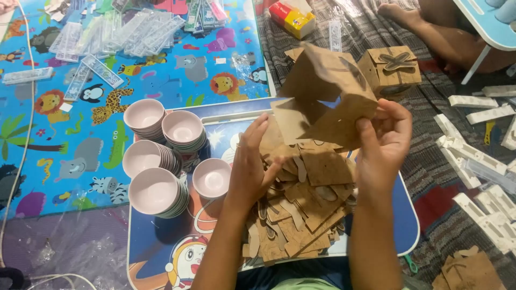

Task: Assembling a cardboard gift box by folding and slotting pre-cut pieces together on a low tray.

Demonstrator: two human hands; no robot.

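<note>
My right hand (382, 144) grips a brown cardboard box blank (329, 91), partly folded and held up above the small blue table (156, 241). Beside it my left hand (252, 161) has spread fingers that touch the blank's lower left flap (287, 119). Under both hands lies a heap of flat brown cardboard cut-outs (301, 215). A finished brown box with a butterfly-shaped closure (389, 69) stands just behind the held blank.
Several stacks of pale pink bowls (161, 161) crowd the table's left side. Clear plastic packets (113, 37) lie on the colourful animal play mat (64, 134). White plastic pieces (478, 161) lie at the right. Another person's bare legs (435, 27) rest at the top right.
</note>
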